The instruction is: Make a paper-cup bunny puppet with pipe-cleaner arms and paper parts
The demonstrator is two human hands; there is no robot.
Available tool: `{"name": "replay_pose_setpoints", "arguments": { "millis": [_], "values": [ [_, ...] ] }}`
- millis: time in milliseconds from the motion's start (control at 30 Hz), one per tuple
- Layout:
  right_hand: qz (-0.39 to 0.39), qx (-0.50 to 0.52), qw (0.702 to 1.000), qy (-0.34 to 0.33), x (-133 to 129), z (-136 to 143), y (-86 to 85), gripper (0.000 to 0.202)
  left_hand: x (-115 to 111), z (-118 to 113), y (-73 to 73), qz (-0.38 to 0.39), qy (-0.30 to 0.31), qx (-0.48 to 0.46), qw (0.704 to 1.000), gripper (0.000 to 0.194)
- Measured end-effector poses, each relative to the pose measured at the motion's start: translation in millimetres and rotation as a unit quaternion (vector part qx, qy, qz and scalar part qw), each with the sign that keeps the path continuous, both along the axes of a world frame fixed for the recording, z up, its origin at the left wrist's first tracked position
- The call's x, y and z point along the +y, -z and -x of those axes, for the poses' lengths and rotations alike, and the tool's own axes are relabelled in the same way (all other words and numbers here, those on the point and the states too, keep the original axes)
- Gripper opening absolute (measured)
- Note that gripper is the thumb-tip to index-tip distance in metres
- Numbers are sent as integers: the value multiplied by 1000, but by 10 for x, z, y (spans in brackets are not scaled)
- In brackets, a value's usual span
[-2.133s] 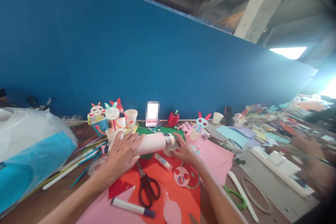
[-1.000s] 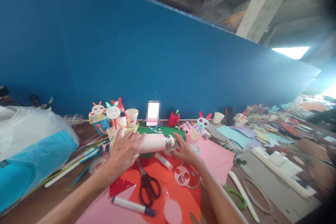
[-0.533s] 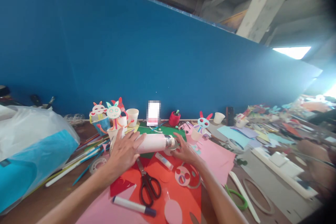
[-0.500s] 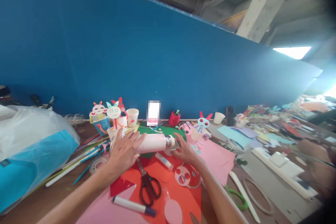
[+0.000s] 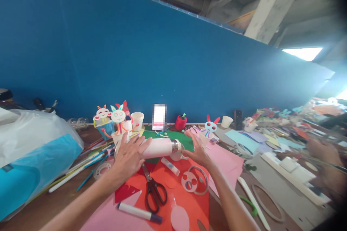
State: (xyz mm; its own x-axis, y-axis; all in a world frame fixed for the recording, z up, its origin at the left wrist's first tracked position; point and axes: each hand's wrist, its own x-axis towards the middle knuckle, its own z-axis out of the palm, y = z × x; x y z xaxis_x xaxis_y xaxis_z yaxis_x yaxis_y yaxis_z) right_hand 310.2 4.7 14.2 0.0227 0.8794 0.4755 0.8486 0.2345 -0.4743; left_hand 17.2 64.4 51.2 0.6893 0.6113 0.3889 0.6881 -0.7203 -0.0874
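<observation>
A white thermos bottle (image 5: 159, 148) lies on its side across the green and red paper, its metal neck to the right. My left hand (image 5: 131, 153) grips its left part from above, fingers laid over the body. My right hand (image 5: 198, 150) is just beyond the neck, fingers spread and thumb reaching toward the cap end, with nothing in it. Below the bottle, a glue stick (image 5: 170, 166), black-handled scissors (image 5: 155, 192) and a marker (image 5: 139, 212) rest on red paper (image 5: 199, 207). Beside them lies a pink round cutout face (image 5: 189, 182) with red eyes.
Paper cups with cutout rabbit faces (image 5: 118, 116) stand back left; another rabbit cup (image 5: 207, 135) is back right. A plastic bag (image 5: 40, 151) fills the left side, with sticks (image 5: 78, 166) beside it. At right are a power strip (image 5: 294, 178) and another person's blurred hand (image 5: 326, 158).
My right hand has drawn away from the bottle's cap end, up and to the right, its fingers opening. My left hand stays on the bottle, which has hardly moved.
</observation>
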Motion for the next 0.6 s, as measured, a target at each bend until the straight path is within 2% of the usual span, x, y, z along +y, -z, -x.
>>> {"name": "replay_pose_setpoints", "arguments": {
  "millis": [67, 167, 233, 367, 600],
  "values": [
    [-39, -37, 998, 12, -9, 119, -146, 69, 1, -4, -5, 0, -1, -1, 1000, 61],
    [-41, -132, 990, -37, -17, 416, -346, 72, 0, -8, -10, -2, 1, -11, 1000, 61],
    [-45, -184, 979, -71, -5, 627, -416, 75, -3, -11, -10, -3, 0, -18, 1000, 61],
    [-23, -247, 964, -96, 62, 909, -390, 73, 2, -11, 2, -1, 0, -22, 1000, 60],
    [-24, -265, 964, -22, 126, 1103, -272, 71, 19, 2, 30, -2, 1, -11, 1000, 60]
  ]
}}
